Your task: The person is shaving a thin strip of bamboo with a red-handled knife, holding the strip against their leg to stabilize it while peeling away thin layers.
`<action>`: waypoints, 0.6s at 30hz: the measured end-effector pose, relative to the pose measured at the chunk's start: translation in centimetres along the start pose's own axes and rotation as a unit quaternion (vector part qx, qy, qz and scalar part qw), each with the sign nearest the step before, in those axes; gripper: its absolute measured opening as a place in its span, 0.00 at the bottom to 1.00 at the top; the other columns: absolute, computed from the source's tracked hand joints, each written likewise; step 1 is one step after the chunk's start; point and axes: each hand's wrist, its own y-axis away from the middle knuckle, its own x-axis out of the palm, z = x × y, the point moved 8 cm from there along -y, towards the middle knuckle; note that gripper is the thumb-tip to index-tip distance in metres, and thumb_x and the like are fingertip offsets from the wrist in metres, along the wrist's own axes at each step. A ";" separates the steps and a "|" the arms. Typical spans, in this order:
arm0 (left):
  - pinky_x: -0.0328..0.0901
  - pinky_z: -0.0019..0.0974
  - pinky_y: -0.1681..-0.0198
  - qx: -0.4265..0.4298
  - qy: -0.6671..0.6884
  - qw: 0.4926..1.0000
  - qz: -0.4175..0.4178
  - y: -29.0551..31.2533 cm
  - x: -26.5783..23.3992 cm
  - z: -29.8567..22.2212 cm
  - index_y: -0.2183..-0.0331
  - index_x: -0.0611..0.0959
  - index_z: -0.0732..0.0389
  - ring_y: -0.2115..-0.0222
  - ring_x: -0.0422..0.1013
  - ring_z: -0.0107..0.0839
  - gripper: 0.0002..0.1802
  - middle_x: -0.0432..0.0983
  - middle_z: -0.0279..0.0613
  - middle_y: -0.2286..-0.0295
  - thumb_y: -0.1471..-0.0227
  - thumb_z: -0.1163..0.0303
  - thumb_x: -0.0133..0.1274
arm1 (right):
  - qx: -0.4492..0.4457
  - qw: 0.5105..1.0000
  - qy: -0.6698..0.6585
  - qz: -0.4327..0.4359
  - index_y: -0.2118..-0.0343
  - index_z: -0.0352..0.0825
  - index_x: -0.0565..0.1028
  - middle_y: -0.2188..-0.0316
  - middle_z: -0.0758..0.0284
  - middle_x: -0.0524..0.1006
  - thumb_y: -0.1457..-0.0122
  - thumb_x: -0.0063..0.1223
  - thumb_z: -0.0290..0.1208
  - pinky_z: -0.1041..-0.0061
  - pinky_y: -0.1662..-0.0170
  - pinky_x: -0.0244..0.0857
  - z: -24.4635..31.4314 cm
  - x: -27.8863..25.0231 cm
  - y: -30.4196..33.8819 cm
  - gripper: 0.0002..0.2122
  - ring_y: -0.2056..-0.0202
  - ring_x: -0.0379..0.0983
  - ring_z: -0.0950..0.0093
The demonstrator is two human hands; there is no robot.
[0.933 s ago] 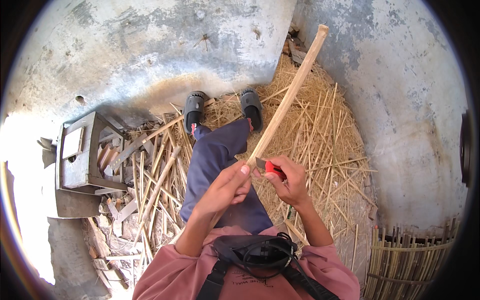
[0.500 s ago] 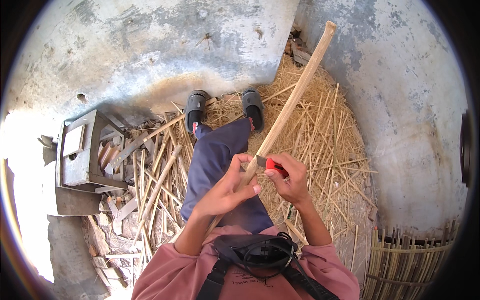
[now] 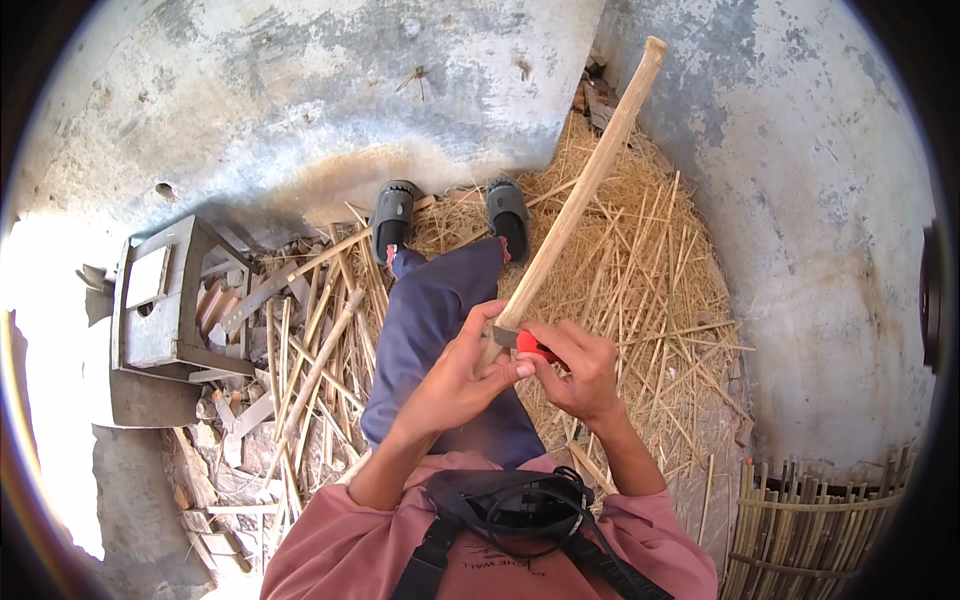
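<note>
A long pale wooden stick (image 3: 580, 195) slants up and away to the right from my hands. My left hand (image 3: 462, 375) is closed around its near end, thumb stretched toward my right hand. In my right hand (image 3: 578, 372) I grip a utility knife (image 3: 534, 346) with a red and black handle. Its short dark blade lies across the stick, touching it just above my left fingers. The tip of my left thumb is close to the knife handle. My fingers hide part of the stick's near end.
Straw and thin split sticks (image 3: 660, 290) cover the ground around my shoes (image 3: 393, 212). A wooden box frame (image 3: 160, 300) stands at the left among rubble. A woven stick basket (image 3: 810, 530) sits at the lower right. Worn plaster walls (image 3: 330, 100) close in ahead and at the right.
The knife and my right hand have moved slightly down and left along the stick, toward my left fingers. The stick has shifted a little to the left.
</note>
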 end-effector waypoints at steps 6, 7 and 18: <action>0.63 0.22 0.59 0.018 -0.084 0.996 -0.021 0.0 -0.4 0.9 0.36 0.71 0.69 0.65 0.67 0.13 0.33 0.79 0.29 0.65 0.36 0.66 0.63 | -0.001 1.000 0.021 0.002 0.53 0.33 0.84 0.76 0.63 0.77 0.41 0.66 0.30 0.71 0.77 0.67 0.7 -0.2 -0.2 0.14 0.80 0.76 0.68; 0.65 0.23 0.57 0.013 -0.072 0.997 -0.020 -0.1 -0.4 1.3 0.37 0.71 0.69 0.63 0.69 0.14 0.33 0.80 0.30 0.64 0.36 0.66 0.63 | 0.001 1.000 0.023 -0.001 0.53 0.33 0.84 0.77 0.63 0.77 0.41 0.65 0.31 0.71 0.77 0.67 0.7 -0.2 -0.1 0.14 0.80 0.75 0.68; 0.67 0.24 0.52 0.021 0.049 0.998 -0.035 -0.2 0.2 1.2 0.37 0.71 0.72 0.58 0.71 0.16 0.32 0.80 0.32 0.59 0.35 0.65 0.62 | 0.021 0.996 0.083 -0.029 0.55 0.39 0.85 0.78 0.66 0.75 0.45 0.67 0.32 0.67 0.78 0.66 1.0 -0.1 0.0 0.14 0.81 0.75 0.65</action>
